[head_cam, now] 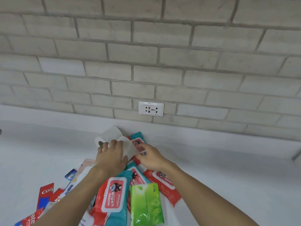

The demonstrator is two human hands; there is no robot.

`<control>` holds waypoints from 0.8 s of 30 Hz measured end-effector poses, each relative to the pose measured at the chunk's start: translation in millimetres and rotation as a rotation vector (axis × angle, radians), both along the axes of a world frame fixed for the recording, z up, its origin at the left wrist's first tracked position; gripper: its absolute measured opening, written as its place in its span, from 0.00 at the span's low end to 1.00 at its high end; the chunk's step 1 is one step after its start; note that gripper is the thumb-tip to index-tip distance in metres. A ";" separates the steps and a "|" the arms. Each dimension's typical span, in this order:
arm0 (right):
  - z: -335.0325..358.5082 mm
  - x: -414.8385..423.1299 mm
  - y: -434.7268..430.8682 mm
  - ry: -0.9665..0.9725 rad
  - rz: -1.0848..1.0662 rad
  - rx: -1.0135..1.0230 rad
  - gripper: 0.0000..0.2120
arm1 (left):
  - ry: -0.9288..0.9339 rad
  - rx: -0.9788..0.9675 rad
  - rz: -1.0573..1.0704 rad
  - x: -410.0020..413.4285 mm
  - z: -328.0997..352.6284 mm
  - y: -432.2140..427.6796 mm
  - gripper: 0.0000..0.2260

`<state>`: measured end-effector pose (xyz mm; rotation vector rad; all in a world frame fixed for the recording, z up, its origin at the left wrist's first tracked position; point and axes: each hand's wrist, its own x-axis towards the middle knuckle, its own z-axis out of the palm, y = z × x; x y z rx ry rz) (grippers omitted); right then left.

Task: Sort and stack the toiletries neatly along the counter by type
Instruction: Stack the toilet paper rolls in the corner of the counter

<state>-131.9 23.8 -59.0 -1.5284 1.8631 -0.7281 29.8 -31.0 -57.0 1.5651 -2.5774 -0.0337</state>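
Left hand (112, 156) grips the white paper rolls (112, 132) at the back of the pile, near the wall. Right hand (150, 158) is just beside them, fingers bent over a red wipes pack (138, 141); I cannot tell if it pinches anything. Nearer me: teal pack (114, 197) reading "Meikubao Wipes", green tissue pack (146, 205), red box (46, 192) starting "Col".
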 end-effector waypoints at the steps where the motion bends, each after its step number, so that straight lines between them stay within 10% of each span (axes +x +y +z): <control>1: -1.8 1.8 -4.5 -0.015 -0.010 0.017 0.22 | -0.028 -0.018 0.002 0.1 -0.5 -1.1 0.27; 10: -4.0 19.5 -34.4 -0.097 -0.103 0.089 0.19 | -0.163 -0.066 0.078 -3.2 -9.2 -12.3 0.30; 24: -23.4 29.4 -53.6 -0.315 -0.224 0.092 0.19 | 0.148 0.142 0.073 4.4 -33.4 -21.8 0.40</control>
